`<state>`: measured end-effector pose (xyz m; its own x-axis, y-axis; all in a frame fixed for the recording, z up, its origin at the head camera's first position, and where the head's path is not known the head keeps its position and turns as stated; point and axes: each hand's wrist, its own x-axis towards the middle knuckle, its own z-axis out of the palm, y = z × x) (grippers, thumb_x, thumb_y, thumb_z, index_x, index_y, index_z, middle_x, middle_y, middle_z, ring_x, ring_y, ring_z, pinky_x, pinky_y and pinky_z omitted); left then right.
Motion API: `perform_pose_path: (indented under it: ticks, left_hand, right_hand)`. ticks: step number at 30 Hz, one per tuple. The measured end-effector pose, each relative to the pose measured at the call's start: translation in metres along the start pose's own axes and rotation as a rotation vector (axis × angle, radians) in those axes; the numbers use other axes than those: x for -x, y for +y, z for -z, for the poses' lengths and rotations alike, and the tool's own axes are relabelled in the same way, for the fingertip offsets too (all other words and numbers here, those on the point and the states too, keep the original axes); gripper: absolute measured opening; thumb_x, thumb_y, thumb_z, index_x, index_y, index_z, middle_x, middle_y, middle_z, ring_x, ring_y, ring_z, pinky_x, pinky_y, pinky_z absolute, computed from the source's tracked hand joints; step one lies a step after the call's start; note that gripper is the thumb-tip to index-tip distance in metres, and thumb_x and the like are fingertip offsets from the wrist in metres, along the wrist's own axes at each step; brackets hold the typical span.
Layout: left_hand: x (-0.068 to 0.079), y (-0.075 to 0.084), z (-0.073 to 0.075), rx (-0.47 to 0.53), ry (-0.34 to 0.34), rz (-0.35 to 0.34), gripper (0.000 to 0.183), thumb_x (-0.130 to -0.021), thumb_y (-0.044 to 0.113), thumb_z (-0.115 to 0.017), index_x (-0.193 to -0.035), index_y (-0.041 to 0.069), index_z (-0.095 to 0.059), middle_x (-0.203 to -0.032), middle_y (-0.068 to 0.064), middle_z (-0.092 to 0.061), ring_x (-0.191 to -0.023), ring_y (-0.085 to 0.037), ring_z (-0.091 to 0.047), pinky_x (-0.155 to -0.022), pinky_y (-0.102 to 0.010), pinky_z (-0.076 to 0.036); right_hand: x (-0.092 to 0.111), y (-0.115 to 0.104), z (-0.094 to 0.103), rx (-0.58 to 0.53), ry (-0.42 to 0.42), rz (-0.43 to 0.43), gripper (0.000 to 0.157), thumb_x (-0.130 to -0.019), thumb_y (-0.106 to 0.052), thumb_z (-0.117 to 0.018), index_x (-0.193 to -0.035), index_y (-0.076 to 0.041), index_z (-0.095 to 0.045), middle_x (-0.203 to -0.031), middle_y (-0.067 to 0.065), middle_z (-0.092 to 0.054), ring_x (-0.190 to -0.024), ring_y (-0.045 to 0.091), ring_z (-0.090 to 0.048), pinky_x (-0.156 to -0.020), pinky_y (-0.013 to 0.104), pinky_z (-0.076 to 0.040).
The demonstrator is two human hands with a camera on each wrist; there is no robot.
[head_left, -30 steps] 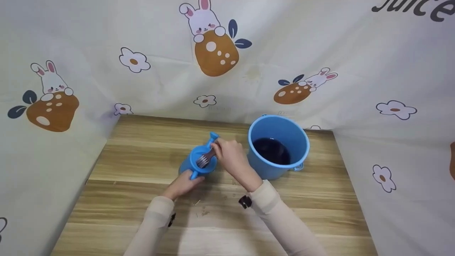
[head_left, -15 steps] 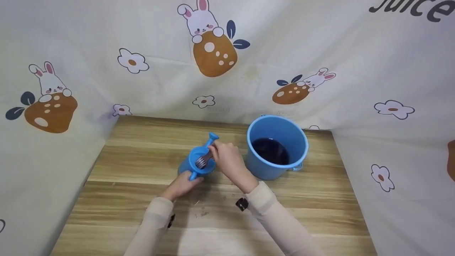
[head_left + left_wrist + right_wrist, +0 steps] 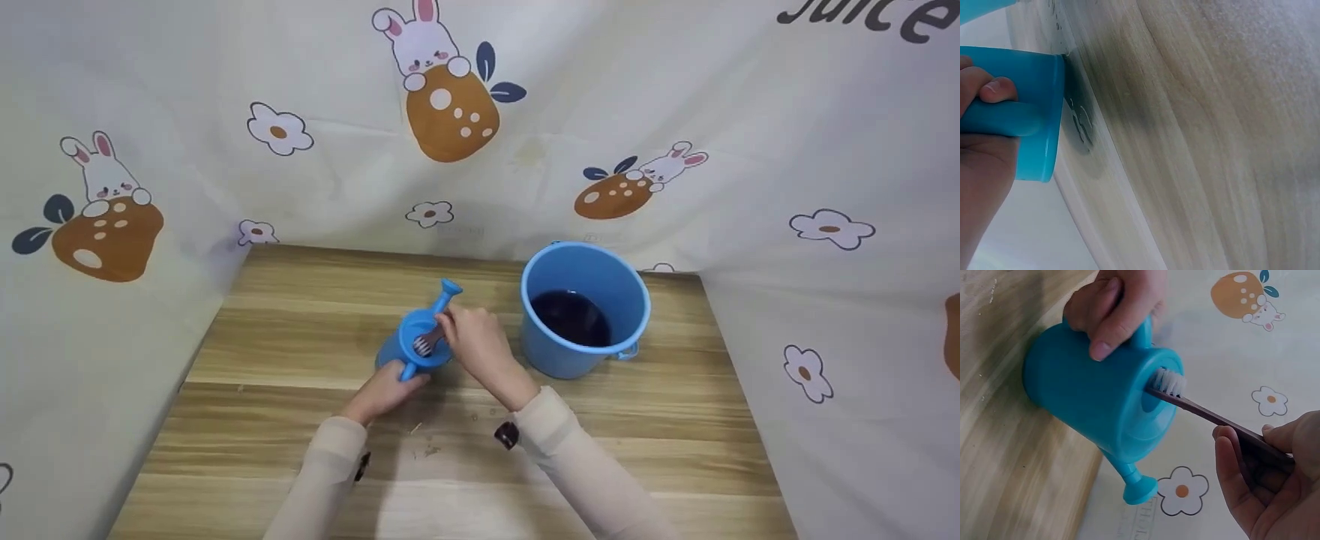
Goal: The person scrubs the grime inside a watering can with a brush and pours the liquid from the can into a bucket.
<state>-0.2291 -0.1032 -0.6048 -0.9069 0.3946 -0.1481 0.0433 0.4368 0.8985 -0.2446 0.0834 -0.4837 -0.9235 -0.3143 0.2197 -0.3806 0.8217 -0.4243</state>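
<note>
A small blue watering can is held by my left hand, whose fingers curl round its handle. In the left wrist view the base of the can is right by the tabletop. My right hand pinches the dark brown handle of a brush between thumb and fingers. White bristles sit at the can's round opening, just inside the rim in the right wrist view. The can's spout points away from my left hand, toward the back of the table in the head view.
A larger blue bucket with dark liquid in it stands right of my right hand. Wet marks and small bits lie on the wooden table. A printed cloth walls the back and sides.
My right hand has come slightly nearer to me, and the brush head has shifted a little within the can's opening. My left hand keeps its hold on the watering can.
</note>
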Motion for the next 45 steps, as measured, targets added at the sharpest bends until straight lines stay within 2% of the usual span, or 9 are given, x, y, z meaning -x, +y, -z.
perform_pose_path:
  ticks: [11,17,20,26,29,37,45]
  left_hand:
    - [0.001,0.001,0.000,0.009,0.001,0.027,0.036,-0.094,0.019,-0.057,-0.065,0.018,-0.037,-0.057,0.010,-0.034,-0.053,-0.007,-0.033,-0.053,-0.022,-0.031]
    - [-0.003,0.007,-0.004,-0.042,-0.026,-0.017,0.033,-0.092,0.020,-0.058,-0.067,0.019,-0.036,-0.060,0.010,-0.034,-0.057,-0.007,-0.037,-0.057,-0.023,-0.034]
    - [-0.005,0.010,-0.007,-0.054,-0.037,-0.034,0.032,-0.092,0.020,-0.058,-0.068,0.019,-0.037,-0.062,0.010,-0.035,-0.059,-0.007,-0.039,-0.060,-0.024,-0.036]
    - [-0.005,0.012,-0.005,-0.054,-0.045,-0.007,0.034,-0.094,0.020,-0.057,-0.067,0.018,-0.037,-0.060,0.009,-0.033,-0.057,-0.008,-0.036,-0.056,-0.024,-0.033]
    - [-0.005,0.011,-0.004,-0.052,-0.051,0.001,0.033,-0.095,0.021,-0.057,-0.068,0.018,-0.037,-0.060,0.009,-0.034,-0.057,-0.008,-0.036,-0.056,-0.024,-0.033]
    - [-0.005,0.010,-0.004,-0.051,-0.057,-0.003,0.033,-0.095,0.020,-0.058,-0.068,0.019,-0.037,-0.061,0.010,-0.035,-0.056,-0.007,-0.037,-0.056,-0.024,-0.034]
    - [-0.006,0.010,-0.005,-0.072,-0.061,-0.007,0.028,-0.096,0.021,-0.057,-0.073,0.018,-0.041,-0.063,0.009,-0.037,-0.060,-0.008,-0.040,-0.060,-0.026,-0.037]
  right_hand:
    - [0.000,0.002,-0.011,0.056,0.042,0.034,0.025,-0.101,-0.030,-0.056,-0.092,-0.010,-0.068,-0.072,0.008,-0.069,-0.067,0.025,-0.068,-0.062,0.040,-0.054]
    - [0.010,0.012,-0.038,0.152,-0.008,0.122,0.024,-0.101,-0.030,-0.057,-0.090,-0.009,-0.064,-0.070,0.007,-0.066,-0.060,0.023,-0.066,-0.051,0.034,-0.051]
    - [0.016,0.017,-0.046,0.138,-0.014,0.147,0.024,-0.101,-0.030,-0.055,-0.090,-0.010,-0.061,-0.069,0.007,-0.064,-0.059,0.022,-0.066,-0.050,0.033,-0.050]
    - [0.013,0.021,-0.038,0.063,-0.089,0.175,0.022,-0.100,-0.031,-0.058,-0.088,-0.014,-0.066,-0.076,0.004,-0.068,-0.069,0.022,-0.068,-0.060,0.037,-0.054]
    - [0.010,0.022,-0.036,0.041,-0.123,0.187,0.024,-0.099,-0.032,-0.059,-0.085,-0.015,-0.067,-0.075,0.003,-0.067,-0.067,0.019,-0.065,-0.061,0.035,-0.053]
    - [0.005,0.030,-0.030,0.030,-0.183,0.243,0.031,-0.101,-0.034,-0.054,-0.082,-0.013,-0.062,-0.065,-0.001,-0.048,-0.062,0.015,-0.051,-0.063,0.035,-0.050]
    - [0.002,0.038,-0.026,-0.013,-0.245,0.267,0.032,-0.102,-0.036,-0.052,-0.084,-0.012,-0.063,-0.068,-0.003,-0.049,-0.065,0.012,-0.050,-0.068,0.034,-0.051]
